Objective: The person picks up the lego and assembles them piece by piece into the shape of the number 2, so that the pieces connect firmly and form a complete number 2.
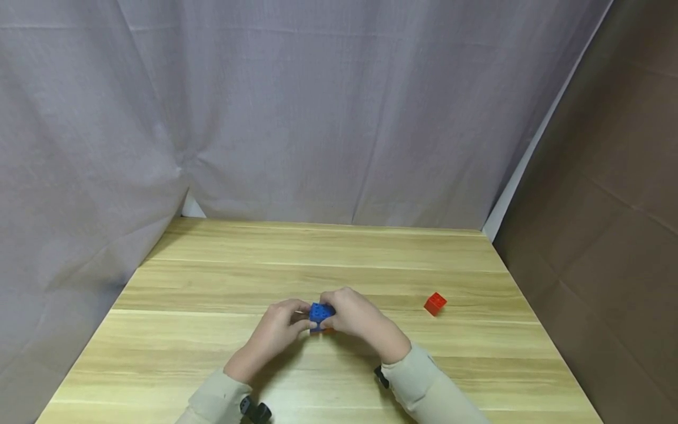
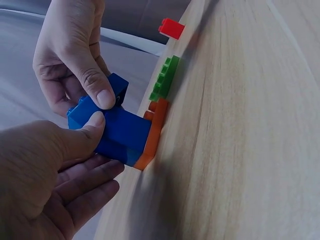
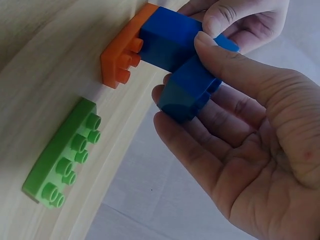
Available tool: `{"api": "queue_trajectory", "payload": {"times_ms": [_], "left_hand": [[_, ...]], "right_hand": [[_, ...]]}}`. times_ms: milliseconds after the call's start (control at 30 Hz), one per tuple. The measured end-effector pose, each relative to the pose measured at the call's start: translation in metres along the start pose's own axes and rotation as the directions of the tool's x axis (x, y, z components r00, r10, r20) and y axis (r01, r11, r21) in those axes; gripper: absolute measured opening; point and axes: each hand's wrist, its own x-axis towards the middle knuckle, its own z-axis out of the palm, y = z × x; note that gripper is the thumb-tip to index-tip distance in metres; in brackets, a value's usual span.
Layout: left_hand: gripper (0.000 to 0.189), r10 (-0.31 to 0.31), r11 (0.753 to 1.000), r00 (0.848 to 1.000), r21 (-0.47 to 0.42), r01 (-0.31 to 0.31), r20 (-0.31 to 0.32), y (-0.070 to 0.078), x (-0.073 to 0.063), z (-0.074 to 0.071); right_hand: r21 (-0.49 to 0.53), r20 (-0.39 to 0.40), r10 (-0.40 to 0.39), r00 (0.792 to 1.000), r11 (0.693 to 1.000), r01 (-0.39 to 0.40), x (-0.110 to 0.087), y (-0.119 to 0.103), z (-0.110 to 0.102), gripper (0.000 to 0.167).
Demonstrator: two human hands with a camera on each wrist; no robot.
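Near the front middle of the table, a blue building brick (image 3: 170, 37) stands on a flat orange brick (image 3: 117, 62), whose bare studs show at one end. A second blue brick (image 3: 185, 92) sits on top and juts out toward the right. My left hand (image 1: 276, 325) pinches the blue stack from the left, thumb on the near face. From the other side my right hand (image 1: 352, 312) grips the jutting blue brick between thumb and fingers. Both thumb tips nearly meet in the left wrist view. Fingers partly hide the upper brick.
A flat green brick (image 3: 62, 152) lies studs up to the right of the orange one, hidden by my right hand in the head view. Farther right is a red brick (image 1: 435, 304). Grey curtain (image 1: 339, 118) hangs behind the wooden table (image 1: 296, 253).
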Motion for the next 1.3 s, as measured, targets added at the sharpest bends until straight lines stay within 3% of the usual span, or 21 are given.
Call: {"api": "queue_trajectory", "payload": {"times_ms": [767,1133,1300], "left_hand": [[0.03,-0.023,0.998,0.999,-0.063,0.026,0.046,0.003,0.002,-0.003],[0.037,-0.014,1.0,0.995,-0.021,0.017,0.094,0.002,0.0,-0.008],[0.051,0.04,0.999,0.996,0.029,-0.042,0.074,0.004,-0.001,-0.011]], "right_hand": [[-0.089,0.037,-0.014,0.999,0.996,0.017,0.003,-0.002,-0.004,0.023],[-0.092,0.031,-0.028,0.999,0.995,0.031,0.003,-0.001,-0.001,0.023],[-0.089,0.021,-0.041,0.999,0.995,0.043,0.003,0.0,0.0,0.02]]}}
